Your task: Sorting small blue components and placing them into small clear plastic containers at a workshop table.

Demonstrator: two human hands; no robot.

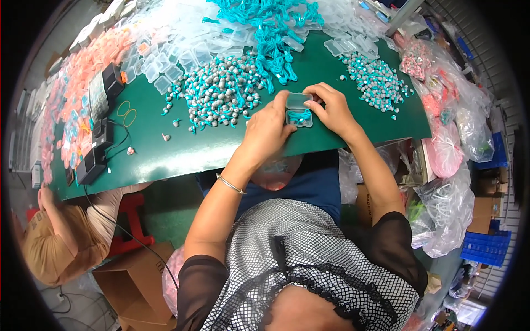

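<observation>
My black-and-white checked fabric top (292, 220) fills the space beneath my forearms. My left hand (266, 131) grips the left side of a small, clear, hinged plastic box (298, 100), and my right hand (333, 112) is curled round the right edge of its raised lid. The box sits between my hands near the front edge of the green tabletop (326, 63), with coiled teal cord (301, 116) inside. Left of it spreads a heap of round grey beads with teal cords (218, 91); farther right lies a smaller heap (375, 83). Beyond, bundled teal cords (274, 41) cover more clear boxes (187, 55).
</observation>
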